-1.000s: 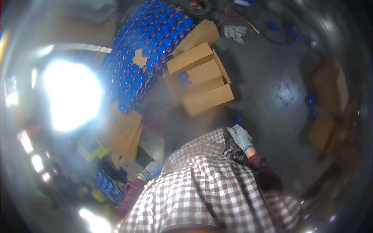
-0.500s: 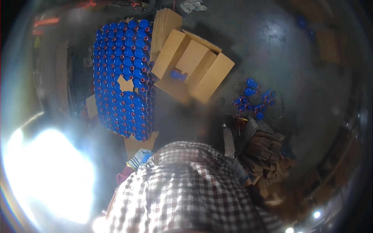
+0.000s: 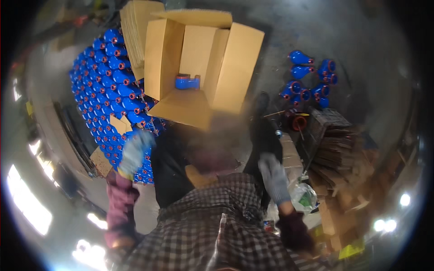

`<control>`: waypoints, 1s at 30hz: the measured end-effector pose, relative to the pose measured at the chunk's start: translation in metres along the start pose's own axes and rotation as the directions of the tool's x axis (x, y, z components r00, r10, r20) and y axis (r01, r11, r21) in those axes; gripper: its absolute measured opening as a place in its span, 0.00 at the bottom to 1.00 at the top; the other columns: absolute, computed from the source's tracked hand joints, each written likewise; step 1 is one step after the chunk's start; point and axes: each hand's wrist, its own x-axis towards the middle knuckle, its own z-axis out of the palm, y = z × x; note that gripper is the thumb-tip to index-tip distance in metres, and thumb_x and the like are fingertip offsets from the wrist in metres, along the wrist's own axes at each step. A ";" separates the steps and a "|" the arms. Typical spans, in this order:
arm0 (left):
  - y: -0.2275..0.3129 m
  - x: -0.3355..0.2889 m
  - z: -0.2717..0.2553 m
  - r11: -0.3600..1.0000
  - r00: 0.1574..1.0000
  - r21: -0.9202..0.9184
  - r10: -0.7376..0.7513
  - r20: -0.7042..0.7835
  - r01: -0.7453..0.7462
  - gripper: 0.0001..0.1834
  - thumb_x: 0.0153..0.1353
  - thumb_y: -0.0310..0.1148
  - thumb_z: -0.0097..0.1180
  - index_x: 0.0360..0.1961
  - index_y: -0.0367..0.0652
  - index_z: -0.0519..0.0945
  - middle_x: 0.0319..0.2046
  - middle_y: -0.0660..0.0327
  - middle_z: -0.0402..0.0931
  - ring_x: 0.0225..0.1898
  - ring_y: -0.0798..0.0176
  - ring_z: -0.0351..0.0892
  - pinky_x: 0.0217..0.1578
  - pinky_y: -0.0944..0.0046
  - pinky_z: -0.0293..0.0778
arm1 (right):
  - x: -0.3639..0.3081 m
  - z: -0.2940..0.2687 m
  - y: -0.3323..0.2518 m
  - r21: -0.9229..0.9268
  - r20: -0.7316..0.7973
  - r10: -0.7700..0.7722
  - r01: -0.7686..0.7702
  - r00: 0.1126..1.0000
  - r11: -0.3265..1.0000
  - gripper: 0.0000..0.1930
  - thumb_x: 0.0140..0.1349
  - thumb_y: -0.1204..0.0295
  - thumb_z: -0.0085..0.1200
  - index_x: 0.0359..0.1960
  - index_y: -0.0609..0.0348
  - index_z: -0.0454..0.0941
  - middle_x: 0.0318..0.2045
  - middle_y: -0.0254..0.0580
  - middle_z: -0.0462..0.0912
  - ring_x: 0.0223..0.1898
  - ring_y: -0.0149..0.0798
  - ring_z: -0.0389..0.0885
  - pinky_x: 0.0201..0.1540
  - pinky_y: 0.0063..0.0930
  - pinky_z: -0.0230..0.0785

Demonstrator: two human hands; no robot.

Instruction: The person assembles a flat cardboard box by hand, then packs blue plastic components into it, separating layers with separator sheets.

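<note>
A large block of blue cone-shaped parts with red ends (image 3: pixel 110 86) fills the floor on the left, packed in rows, too many to count. Just to its right stands one open cardboard box (image 3: pixel 199 67), flaps spread; inside lies a single blue part (image 3: pixel 187 82). A stack of flat cardboard sheets (image 3: pixel 135 31) leans against the box's left side. On the right stands a pile of dark flat pieces and brown cartons (image 3: pixel 337 149), and above it a loose cluster of about eight blue parts (image 3: pixel 309 77) lies on the concrete floor (image 3: pixel 289 27).

The left hand (image 3: pixel 134 151), in a pale glove and motion-blurred, is raised over the near edge of the blue block; I cannot tell whether its grip is open or closed. The right hand (image 3: pixel 272 178), also gloved, hangs beside the dark trouser leg with fingers loosely extended, holding nothing.

Compared with half a second ago, the box and block sit much closer and larger in view, and both gloved hands have come into sight.
</note>
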 end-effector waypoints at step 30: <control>-0.117 0.223 0.183 0.850 0.950 0.445 -0.182 -0.254 0.282 0.46 0.50 0.37 0.51 0.69 0.46 0.44 0.59 0.40 0.62 0.61 0.40 0.62 0.60 0.53 0.60 | 0.218 0.189 0.140 -0.065 -0.416 -0.252 0.248 0.873 0.966 0.38 0.48 0.68 0.56 0.64 0.48 0.56 0.48 0.60 0.75 0.50 0.58 0.74 0.52 0.45 0.67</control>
